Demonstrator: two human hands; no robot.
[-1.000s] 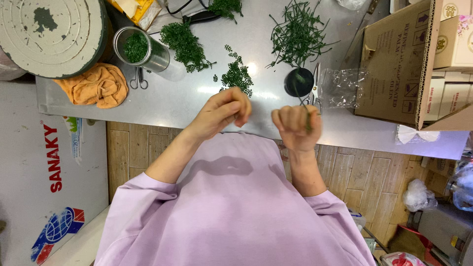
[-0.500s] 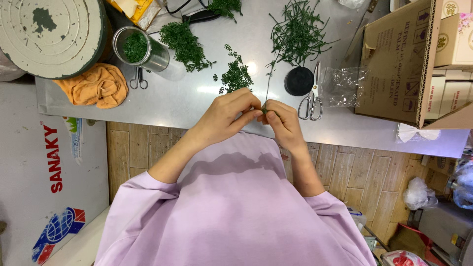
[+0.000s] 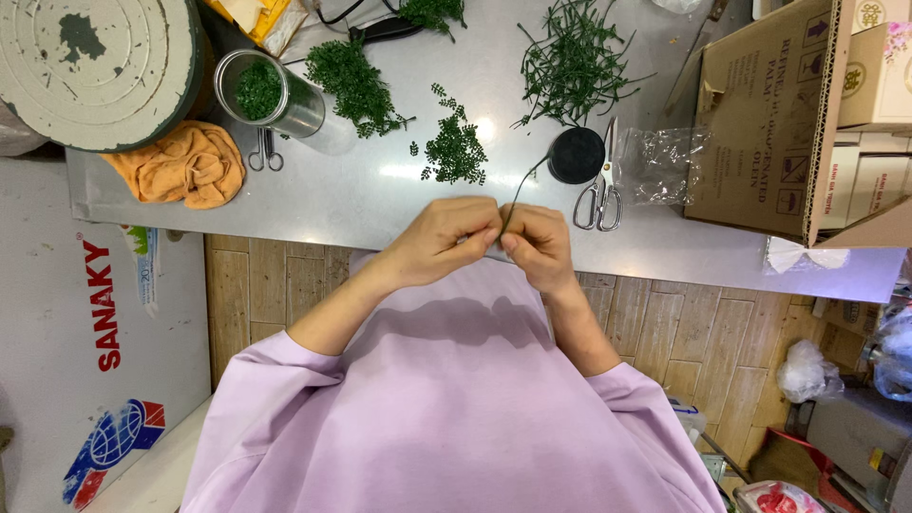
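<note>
Steel table: two scissors, one black spool; both hands pinch one wire.

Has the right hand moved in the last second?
Yes. The right hand has moved left, away from the scissors on the table, and now meets the left hand at a thin green stem.

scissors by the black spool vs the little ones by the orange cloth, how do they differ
The scissors by the black spool are larger, with a long pointed blade and pale handles; the small scissors by the orange cloth are much shorter and look all metal. The large pair lies near the right hand, the small pair beside the metal cup. Both lie flat and untouched on the grey table, handles toward the person.
</note>
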